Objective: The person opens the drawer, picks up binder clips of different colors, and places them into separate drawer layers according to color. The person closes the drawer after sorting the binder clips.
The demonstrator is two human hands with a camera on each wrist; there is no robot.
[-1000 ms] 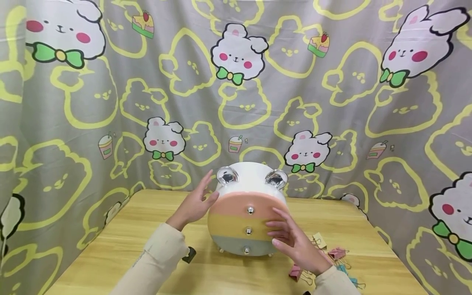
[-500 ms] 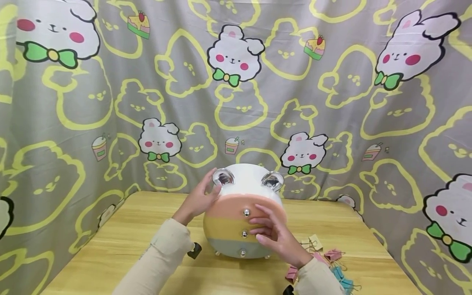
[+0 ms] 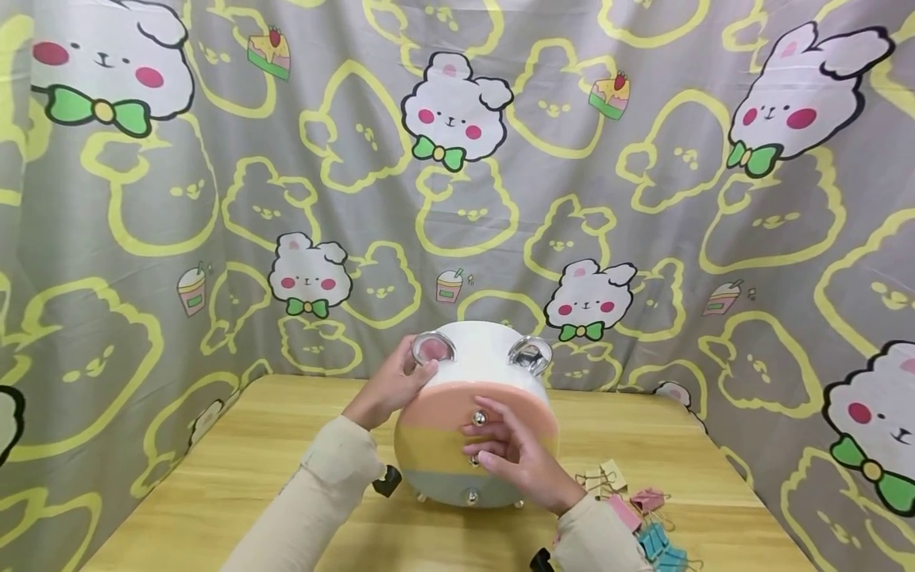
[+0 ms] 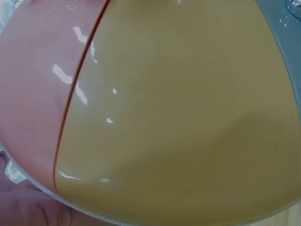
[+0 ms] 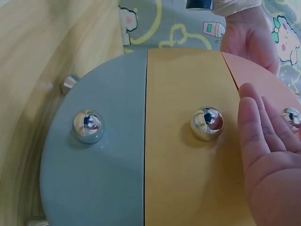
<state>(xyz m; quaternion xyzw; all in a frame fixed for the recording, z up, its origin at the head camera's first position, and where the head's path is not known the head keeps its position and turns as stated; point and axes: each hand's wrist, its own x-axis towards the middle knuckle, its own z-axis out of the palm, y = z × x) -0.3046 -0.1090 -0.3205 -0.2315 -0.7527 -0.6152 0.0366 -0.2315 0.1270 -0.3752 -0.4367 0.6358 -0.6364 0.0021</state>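
Head view: round striped box (image 3: 445, 446) upright on the tabletop (image 3: 286, 445), toward 6 o'clock. Left hand (image 3: 393, 383) at its 10, thumb and fingers flanking a silver ear (image 3: 434, 349); cannot tell if gripping. Right hand (image 3: 527, 462) loosely spread before upper knob (image 3: 480, 417). Binder clips (image 3: 625, 513) at 4.

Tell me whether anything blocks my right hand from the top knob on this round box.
Nothing visible does: the right hand is right at the top knob, though whether they touch is unclear. The binder clips lie aside, on the table.
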